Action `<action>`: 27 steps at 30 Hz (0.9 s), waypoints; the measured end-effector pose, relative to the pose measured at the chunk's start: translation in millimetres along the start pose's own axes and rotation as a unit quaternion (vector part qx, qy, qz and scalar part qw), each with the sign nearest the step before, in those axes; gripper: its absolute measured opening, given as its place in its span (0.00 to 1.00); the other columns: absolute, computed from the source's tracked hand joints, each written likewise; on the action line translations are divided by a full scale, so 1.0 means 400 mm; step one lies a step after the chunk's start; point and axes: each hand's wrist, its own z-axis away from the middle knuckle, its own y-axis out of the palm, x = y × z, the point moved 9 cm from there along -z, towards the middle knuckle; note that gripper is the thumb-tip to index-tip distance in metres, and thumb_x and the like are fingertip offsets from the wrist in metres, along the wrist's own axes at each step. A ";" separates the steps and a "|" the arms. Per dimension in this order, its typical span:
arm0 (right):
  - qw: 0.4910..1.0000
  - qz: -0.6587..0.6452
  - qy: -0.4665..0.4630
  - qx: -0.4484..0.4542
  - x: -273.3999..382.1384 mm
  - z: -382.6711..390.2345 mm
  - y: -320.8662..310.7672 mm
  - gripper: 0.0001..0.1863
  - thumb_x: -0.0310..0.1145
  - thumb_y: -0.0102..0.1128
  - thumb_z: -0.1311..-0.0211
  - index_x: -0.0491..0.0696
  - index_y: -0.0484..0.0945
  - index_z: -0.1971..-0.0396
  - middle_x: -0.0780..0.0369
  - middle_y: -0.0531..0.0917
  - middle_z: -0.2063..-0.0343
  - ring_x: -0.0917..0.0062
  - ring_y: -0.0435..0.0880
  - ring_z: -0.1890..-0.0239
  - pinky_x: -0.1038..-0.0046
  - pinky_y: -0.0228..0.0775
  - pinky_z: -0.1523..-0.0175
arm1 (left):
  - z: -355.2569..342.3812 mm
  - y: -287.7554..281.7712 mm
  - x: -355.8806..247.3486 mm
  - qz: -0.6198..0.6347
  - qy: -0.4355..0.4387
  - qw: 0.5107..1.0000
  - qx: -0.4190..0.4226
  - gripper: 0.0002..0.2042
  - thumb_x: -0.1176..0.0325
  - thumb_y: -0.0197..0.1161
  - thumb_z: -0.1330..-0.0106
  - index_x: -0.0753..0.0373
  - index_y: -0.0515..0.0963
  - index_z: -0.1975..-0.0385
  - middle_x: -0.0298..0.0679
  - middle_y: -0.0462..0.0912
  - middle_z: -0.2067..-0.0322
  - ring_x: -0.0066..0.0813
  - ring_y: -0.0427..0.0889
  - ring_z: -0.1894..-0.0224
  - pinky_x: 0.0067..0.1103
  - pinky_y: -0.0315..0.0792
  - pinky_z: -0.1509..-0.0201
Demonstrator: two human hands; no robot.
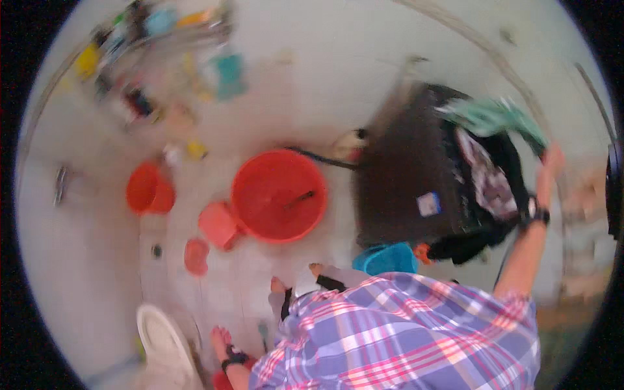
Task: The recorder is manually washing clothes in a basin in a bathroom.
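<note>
My right hand [552, 164] is closed on one end of a green cloth [492, 117] at the right. The cloth stretches over the open top of a dark brown, box-shaped machine [406, 175] that looks like a washing machine. A pale patterned garment [489, 179] and a black garment [469, 244] lie at that opening, the black one hanging over the near side. Low at the left, my left hand [221, 339] hangs with its fingers somewhat apart and nothing visible in it. It is near a white toilet-like fixture [166, 338]; motion blurs the picture.
A red basin [279, 224] with a dark hose [322, 158] near its rim stands mid-floor. Beside it are a pink stool [220, 225], a red bucket [149, 190] and a small red dish [195, 256]. A blue bucket [388, 259] stands near the machine.
</note>
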 end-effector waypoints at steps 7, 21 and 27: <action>0.981 -0.174 0.013 0.084 0.615 0.417 0.516 0.10 0.27 0.51 0.43 0.39 0.70 0.62 0.60 0.74 0.70 0.75 0.72 0.68 0.75 0.67 0.61 | 0.175 -0.167 -0.071 -0.018 0.005 0.999 -0.051 0.11 0.63 0.49 0.41 0.61 0.70 0.82 0.35 0.70 0.84 0.24 0.68 0.82 0.23 0.61 0.82; 0.282 -0.280 -0.594 0.700 1.901 1.634 1.003 0.14 0.34 0.50 0.47 0.45 0.75 0.61 0.53 0.77 0.60 0.61 0.75 0.56 0.66 0.67 0.51 | 0.717 -0.512 -0.174 0.209 0.233 0.696 -0.646 0.09 0.66 0.54 0.39 0.65 0.75 0.65 0.33 0.77 0.76 0.16 0.71 0.77 0.15 0.66 0.75; 0.221 -0.177 -0.675 0.681 1.977 1.780 1.229 0.18 0.38 0.51 0.47 0.42 0.74 0.59 0.53 0.79 0.63 0.62 0.79 0.62 0.68 0.71 0.57 | 0.659 -0.224 -0.133 0.173 0.059 0.963 -0.196 0.20 0.56 0.57 0.40 0.61 0.71 0.53 0.31 0.76 0.63 0.20 0.74 0.62 0.18 0.70 0.62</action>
